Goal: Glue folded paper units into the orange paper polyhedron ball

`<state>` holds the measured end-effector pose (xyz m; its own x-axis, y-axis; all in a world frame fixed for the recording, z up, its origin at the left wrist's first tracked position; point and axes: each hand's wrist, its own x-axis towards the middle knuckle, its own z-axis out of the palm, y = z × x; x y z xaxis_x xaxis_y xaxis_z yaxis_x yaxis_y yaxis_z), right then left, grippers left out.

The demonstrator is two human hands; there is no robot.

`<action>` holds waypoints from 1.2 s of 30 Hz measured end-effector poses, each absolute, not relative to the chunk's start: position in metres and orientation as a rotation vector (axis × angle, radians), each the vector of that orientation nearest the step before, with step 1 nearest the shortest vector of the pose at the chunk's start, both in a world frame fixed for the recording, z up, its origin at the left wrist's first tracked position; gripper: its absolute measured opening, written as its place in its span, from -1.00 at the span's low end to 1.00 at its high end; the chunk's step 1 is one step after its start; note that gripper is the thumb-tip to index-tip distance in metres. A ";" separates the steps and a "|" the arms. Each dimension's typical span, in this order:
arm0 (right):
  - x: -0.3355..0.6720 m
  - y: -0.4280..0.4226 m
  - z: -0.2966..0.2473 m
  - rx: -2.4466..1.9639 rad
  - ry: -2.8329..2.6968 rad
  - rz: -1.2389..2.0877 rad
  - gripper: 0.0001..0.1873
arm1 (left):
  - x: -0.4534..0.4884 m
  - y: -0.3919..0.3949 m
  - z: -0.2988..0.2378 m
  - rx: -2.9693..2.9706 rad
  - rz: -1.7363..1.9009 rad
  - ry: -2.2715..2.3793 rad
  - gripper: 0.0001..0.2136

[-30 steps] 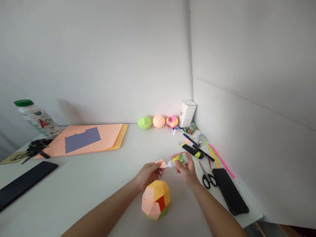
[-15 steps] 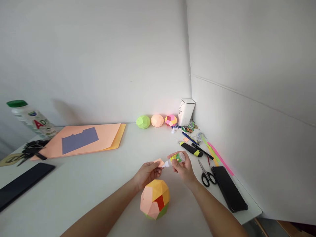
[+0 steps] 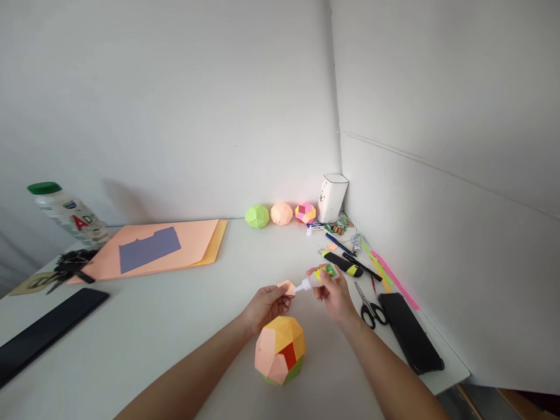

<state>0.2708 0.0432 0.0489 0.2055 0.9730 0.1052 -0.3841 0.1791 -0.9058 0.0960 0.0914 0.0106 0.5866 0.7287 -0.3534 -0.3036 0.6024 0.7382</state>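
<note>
My left hand (image 3: 268,306) pinches a small peach paper piece (image 3: 287,286) between thumb and fingers. In my right hand (image 3: 335,297) is a white glue bottle (image 3: 317,279) with a green and yellow label, tipped sideways. Its narrow nozzle points left at the paper's right edge; whether it touches I cannot tell. Just below my left hand, on the table, sits a faceted paper ball (image 3: 280,350) in orange, peach and green, with a red patch on one side.
At the back wall stand a green paper ball (image 3: 256,216), a peach one (image 3: 281,213) and a multicoloured one (image 3: 305,213). A utility knife (image 3: 343,263), scissors (image 3: 370,308) and a black phone (image 3: 411,332) lie right. Peach sheets (image 3: 192,242) and a white bottle (image 3: 72,216) are left.
The glue bottle has drawn slightly right and its nozzle is more exposed beside the paper piece. The whole view has shifted slightly; the left hand keeps its pinch.
</note>
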 end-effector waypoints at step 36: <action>0.302 0.038 0.087 -0.537 -0.521 1.273 -0.81 | 0.048 0.080 0.084 1.745 0.512 1.149 -0.83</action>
